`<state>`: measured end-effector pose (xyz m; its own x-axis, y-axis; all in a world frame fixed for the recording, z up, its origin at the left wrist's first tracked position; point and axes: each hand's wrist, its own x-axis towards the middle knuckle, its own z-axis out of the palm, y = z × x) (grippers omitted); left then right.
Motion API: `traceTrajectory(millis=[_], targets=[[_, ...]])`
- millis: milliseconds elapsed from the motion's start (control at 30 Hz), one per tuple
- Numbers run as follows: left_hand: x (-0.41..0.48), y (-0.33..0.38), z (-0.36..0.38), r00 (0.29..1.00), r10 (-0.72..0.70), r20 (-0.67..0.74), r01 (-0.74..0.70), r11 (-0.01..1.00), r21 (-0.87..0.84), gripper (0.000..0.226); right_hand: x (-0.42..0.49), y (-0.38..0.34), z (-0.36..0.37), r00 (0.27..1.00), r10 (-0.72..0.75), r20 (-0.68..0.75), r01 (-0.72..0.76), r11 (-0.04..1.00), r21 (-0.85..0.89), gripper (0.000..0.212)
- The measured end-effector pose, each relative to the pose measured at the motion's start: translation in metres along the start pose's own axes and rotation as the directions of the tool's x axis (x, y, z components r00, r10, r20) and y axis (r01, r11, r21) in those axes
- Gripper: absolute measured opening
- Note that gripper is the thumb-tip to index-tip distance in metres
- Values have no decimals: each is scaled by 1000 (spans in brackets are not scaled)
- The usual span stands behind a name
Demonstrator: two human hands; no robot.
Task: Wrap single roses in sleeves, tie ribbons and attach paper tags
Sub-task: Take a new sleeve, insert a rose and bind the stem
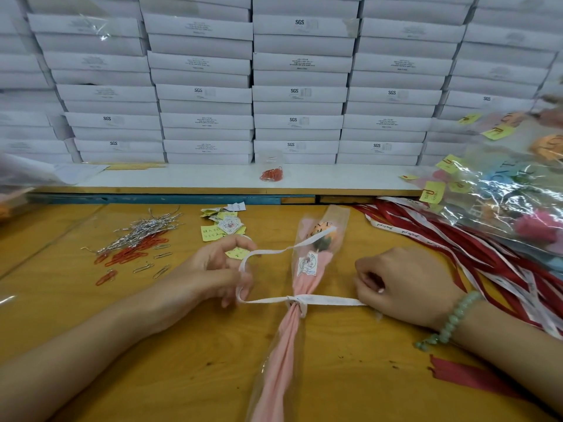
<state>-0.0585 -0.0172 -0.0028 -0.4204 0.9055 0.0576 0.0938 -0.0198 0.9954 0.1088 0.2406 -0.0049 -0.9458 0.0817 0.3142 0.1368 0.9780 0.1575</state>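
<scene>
- Bench [350, 360]: orange wood, fills the lower half of the frame. One dark red scrap [466, 376] lies at lower right.
- Sleeved rose [286, 345], one: lies at centre of the frame, stem end toward the viewer and bloom pointing away. It has pink tissue inside a clear sleeve, with one sticker [307, 263] on the front. Judged light, soft and easily crushed, with slippery film. It is best held at the gathered neck by the knot, never at the bloom.
- Ribbon [329, 300], one: white, flat and limp, knotted round the neck of the sleeve, both ends drawn sideways. It looks likely to slip unless pulled evenly.
- Right hand [405, 287]: centre right, fingers curled tight, pinching the ribbon's right end. It wears one green bead bracelet [451, 324].
- Left hand [210, 269]: centre left, fingers curled with the ribbon's long end looped round them. A yellow tag [236, 252] sits at the fingertips; whether it is held cannot be told.
- Paper clips [134, 248]: red and silver, one loose heap at left, too many to count.
- Paper tags [224, 226]: one small pile above the left hand.
- Spare ribbons [457, 245]: red and white, one thick bundle at right.
- Finished roses [518, 193]: several, tagged, at the right edge.
- Clip cup [271, 169], one: on the white ledge.
- White boxes [298, 92]: stacked columns across the top of the frame.
</scene>
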Motion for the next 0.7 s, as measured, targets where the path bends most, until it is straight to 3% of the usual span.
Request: traceTrajectory(millis=[67,133,200,233,333,533,633,700], targets=[[0,0,3,992,44,-121,-25,987,159,49,0,-1,-3,1000,4,-28,-3,1000,30,28],[-2,1,6,967,172,-190,-70,892,447,56,-1,-5,-7,996,1,-86,5,998,70,21],[-5,1,8,943,320,-91,-147,646,749,56,-2,-10,-13,983,-35,-178,57,991,118,22],[-6,1,9,932,361,-15,-194,535,822,49,-3,-14,-15,973,-75,-220,108,984,141,24],[-9,-1,16,919,364,152,-292,369,882,29,-6,-25,-16,950,-222,-221,266,944,197,31],[-9,-1,21,926,294,236,-323,297,899,35,-10,-38,-15,915,-360,-182,380,920,93,32],[-10,-1,22,941,278,193,-287,353,891,38,-9,-37,-14,923,-347,-166,367,924,105,26],[-10,1,23,951,257,170,-277,472,837,35,-8,-36,-12,932,-329,-153,349,929,126,23]])
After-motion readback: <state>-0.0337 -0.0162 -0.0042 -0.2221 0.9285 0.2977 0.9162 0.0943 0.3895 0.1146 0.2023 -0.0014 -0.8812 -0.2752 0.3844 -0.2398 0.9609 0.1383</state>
